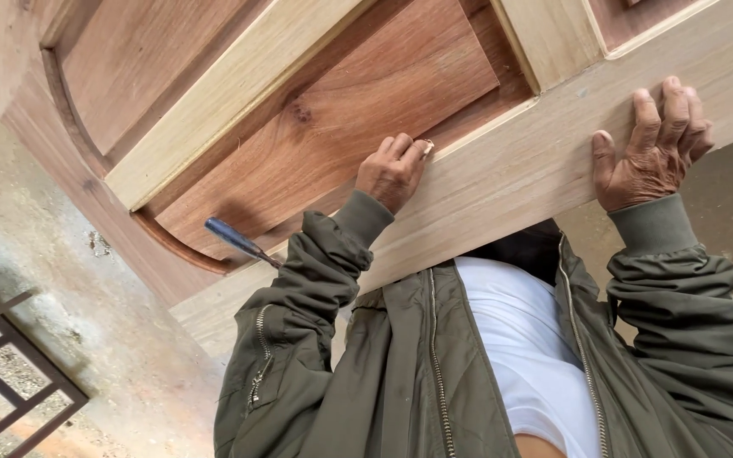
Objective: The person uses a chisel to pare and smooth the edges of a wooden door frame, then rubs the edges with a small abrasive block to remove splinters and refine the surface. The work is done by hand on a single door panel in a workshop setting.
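Head view: left hand point(394, 172) pinches a small scrap against the wooden door point(502, 174), presumably smoothing; right hand point(651, 153) lies flat on the door, bracing it.

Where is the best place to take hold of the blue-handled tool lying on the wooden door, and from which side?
Probably by the blue handle, the only part clearly showing, coming from the open panel side at upper left. Its other end runs under the left sleeve, so it cannot be judged. The left hand is curled on the pale door rail; the right hand lies flat on it.
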